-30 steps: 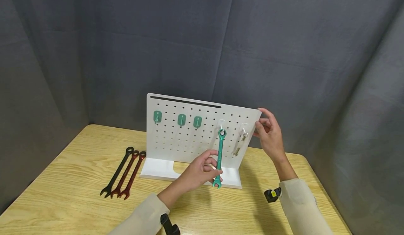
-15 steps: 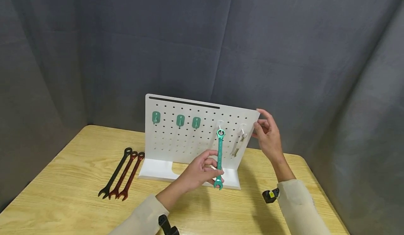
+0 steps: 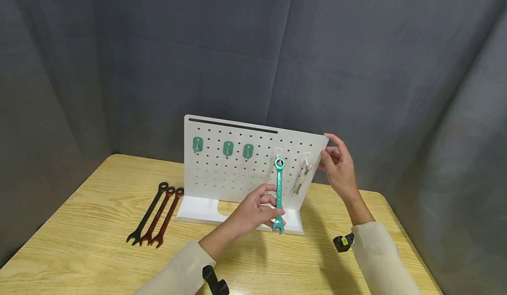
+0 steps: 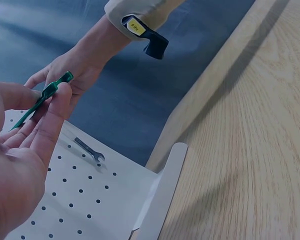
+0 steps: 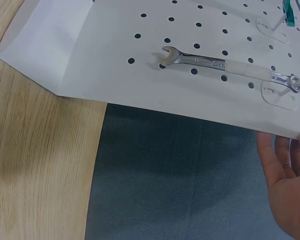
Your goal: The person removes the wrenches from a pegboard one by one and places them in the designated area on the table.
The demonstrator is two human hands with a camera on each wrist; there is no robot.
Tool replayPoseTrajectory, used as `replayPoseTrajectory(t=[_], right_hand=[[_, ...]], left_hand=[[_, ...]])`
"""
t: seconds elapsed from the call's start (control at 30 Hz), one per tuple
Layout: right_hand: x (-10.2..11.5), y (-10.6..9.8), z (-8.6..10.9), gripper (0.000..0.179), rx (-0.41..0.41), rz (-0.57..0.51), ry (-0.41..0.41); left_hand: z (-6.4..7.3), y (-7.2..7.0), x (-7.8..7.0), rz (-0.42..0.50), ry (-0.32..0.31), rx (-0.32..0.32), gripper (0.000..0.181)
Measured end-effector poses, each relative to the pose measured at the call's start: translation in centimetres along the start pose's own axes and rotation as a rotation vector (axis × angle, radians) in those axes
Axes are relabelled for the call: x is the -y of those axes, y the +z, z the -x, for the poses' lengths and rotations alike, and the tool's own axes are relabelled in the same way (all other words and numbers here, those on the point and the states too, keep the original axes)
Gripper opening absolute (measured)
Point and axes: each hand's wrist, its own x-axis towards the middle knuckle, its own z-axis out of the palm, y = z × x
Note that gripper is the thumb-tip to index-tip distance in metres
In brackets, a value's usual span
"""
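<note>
**Green wrench held at the pegboard, right hand steadying the edge**

On the left of the wooden table [image 3: 91, 242] three wrenches lie side by side, one black wrench [image 3: 148, 214] and two dark red wrenches [image 3: 162, 218], just beside the foot of the white pegboard [image 3: 222, 176]. The board stands upright on its own base and carries three green hook tags [image 3: 223, 147] along its upper left.

Near the middle, the left hand [image 3: 255, 209] pinches the lower shaft of a green ratcheting wrench [image 3: 279, 193] between thumb and curled fingers. The wrench hangs upright against the board, its ring end at a clear hook [image 3: 278, 154] and its open end just below the fingers, over the base.

To its right a small silver wrench [image 5: 225, 64] hangs tilted from a second clear hook.

The right hand [image 3: 338, 169] is at the board's upper right edge, fingers loosely spread and nearly straight; the wrist view shows the fingertips against the edge.
</note>
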Motion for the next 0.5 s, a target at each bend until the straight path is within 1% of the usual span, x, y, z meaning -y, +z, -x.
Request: replayPoseTrajectory(t=[0.17, 0.27, 0.5], right_hand=[[0.09, 0.05, -0.04, 0.048, -0.001, 0.024, 0.007], [0.06, 0.04, -0.02, 0.048, -0.005, 0.02, 0.012], [0.03, -0.05, 0.03, 0.048, -0.003, 0.025, -0.006]], left_hand=[[0.04, 0.07, -0.23, -0.007, 0.006, 0.004, 0.054], [0.11, 0.11, -0.36, -0.01, 0.012, 0.015, 0.054], [0.38, 0.18, -0.68, -0.025, 0.022, 0.017, 0.054]])
